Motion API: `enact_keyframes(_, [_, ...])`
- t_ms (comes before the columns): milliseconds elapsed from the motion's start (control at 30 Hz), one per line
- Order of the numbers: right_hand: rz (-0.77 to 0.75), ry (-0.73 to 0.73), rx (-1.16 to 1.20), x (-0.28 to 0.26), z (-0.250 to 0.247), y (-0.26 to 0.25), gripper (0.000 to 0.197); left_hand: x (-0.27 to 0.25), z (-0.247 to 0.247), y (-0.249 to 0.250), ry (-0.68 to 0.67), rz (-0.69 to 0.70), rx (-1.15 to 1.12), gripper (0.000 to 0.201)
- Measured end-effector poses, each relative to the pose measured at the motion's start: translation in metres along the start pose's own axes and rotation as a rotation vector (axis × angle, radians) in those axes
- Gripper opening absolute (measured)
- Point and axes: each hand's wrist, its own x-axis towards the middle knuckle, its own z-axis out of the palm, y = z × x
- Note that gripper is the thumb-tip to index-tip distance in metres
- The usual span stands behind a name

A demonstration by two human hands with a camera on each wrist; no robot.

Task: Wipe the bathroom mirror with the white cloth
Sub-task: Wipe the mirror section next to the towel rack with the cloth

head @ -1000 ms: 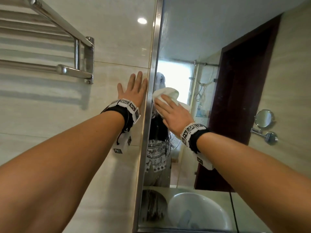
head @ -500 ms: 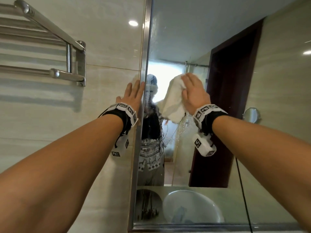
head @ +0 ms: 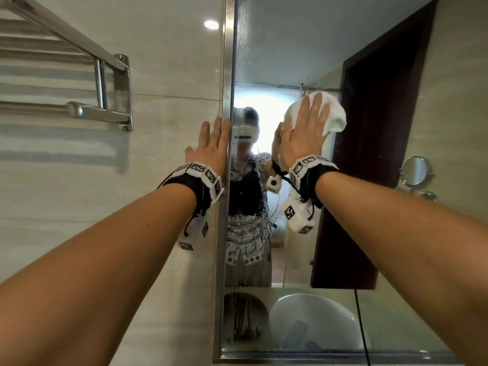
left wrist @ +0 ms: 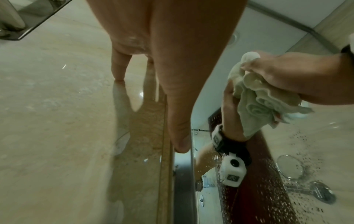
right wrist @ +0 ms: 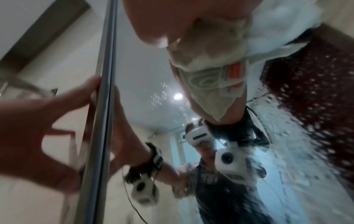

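The bathroom mirror (head: 290, 62) fills the right half of the head view, its glass speckled with water drops. My right hand (head: 303, 133) presses a bunched white cloth (head: 332, 114) flat against the glass, fingers straight and pointing up. The cloth (left wrist: 254, 103) hangs crumpled under that hand (left wrist: 296, 75) in the left wrist view, and it shows up close with a red tag in the right wrist view (right wrist: 206, 78). My left hand (head: 211, 146) lies flat on the tiled wall, touching the mirror's metal frame (head: 227, 75), and holds nothing.
A chrome towel rail (head: 79, 112) juts from the tiled wall at the upper left. The mirror reflects a white basin (head: 311, 320), a dark doorway and a small round wall mirror (head: 416, 170).
My right hand has swept the cloth rightward and a little up across the glass, away from the frame. The left hand has stayed flat on the wall.
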Motion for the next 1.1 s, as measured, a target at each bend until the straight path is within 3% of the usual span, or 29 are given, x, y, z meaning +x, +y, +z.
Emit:
enact_keyframes(200, [-0.309, -0.106, -0.083, -0.036, 0.011, 0.005, 0.063, -0.001, -0.001, 0.003, 0.001, -0.010, -0.006, 0.131])
enact_keyframes(367, [-0.760, -0.313, -0.338, -0.080, 0.029, 0.021, 0.063, -0.002, -0.001, 0.002, -0.007, -0.018, 0.035, 0.144])
enact_keyframes(467, [-0.874, -0.323, -0.414, -0.072, 0.026, 0.025, 0.066, 0.000, 0.000, 0.001, 0.012, -0.032, 0.048, 0.137])
enact_keyframes(533, [-0.878, -0.268, -0.458, -0.060, 0.016, 0.023, 0.068, 0.000, 0.001, 0.000, 0.028, -0.036, 0.059, 0.132])
enact_keyframes(600, [-0.723, -0.158, -0.459, -0.041, 0.002, 0.020, 0.073, 0.001, 0.002, -0.001, 0.043, -0.037, 0.065, 0.129])
enact_keyframes(700, [-0.437, 0.072, -0.261, -0.001, -0.018, 0.006, 0.062, 0.002, 0.002, -0.001, 0.042, -0.040, 0.074, 0.128])
enact_keyframes(800, [-0.315, 0.128, -0.050, 0.021, -0.020, -0.013, 0.055, 0.001, 0.002, 0.000, 0.036, -0.037, 0.080, 0.130])
enact_keyframes(867, [-0.319, 0.102, -0.008, 0.011, -0.010, -0.022, 0.050, 0.000, 0.002, 0.001, 0.031, -0.036, 0.071, 0.131])
enact_keyframes(933, [-0.415, 0.009, -0.012, -0.014, 0.004, -0.024, 0.051, -0.001, 0.001, 0.002, 0.022, -0.036, 0.064, 0.133])
enact_keyframes(1100, [-0.702, -0.247, -0.085, -0.094, 0.039, -0.001, 0.072, -0.010, -0.001, 0.003, 0.017, -0.029, 0.058, 0.147])
